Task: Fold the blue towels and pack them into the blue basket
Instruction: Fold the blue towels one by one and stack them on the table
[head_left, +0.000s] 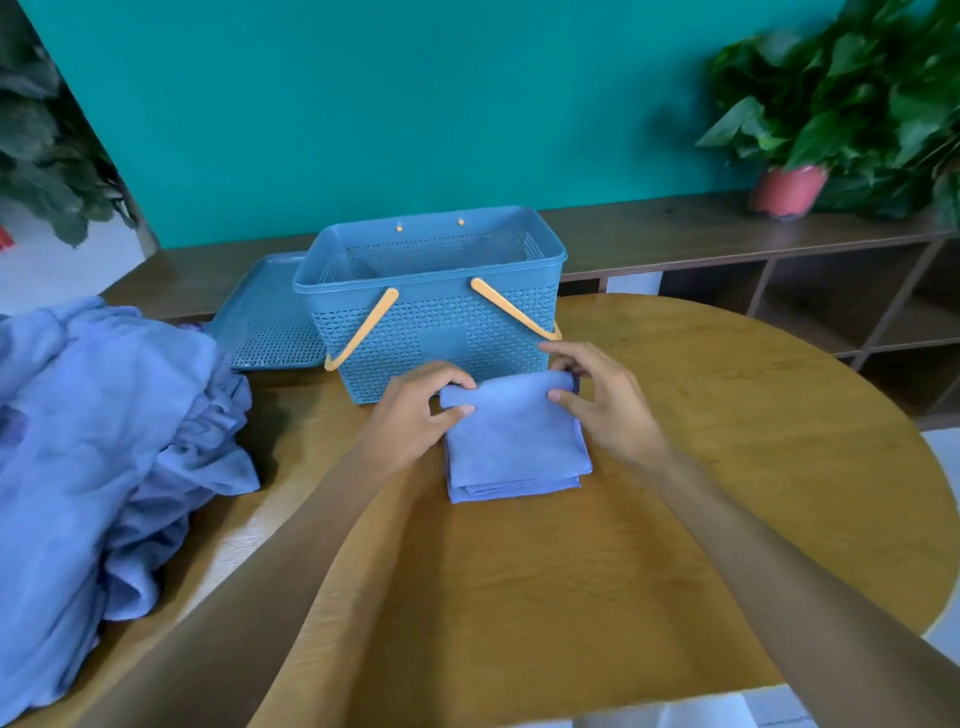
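Both hands (415, 410) pinching folded towel (514, 441)

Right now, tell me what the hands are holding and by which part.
Both hands, left and right, pinch the folded blue cloth towel by its far edge, one at each far corner, beside the blue plastic basket.

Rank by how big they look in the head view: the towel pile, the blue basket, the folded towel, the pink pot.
1. towel pile, though nearness inflates it
2. blue basket
3. folded towel
4. pink pot, far off
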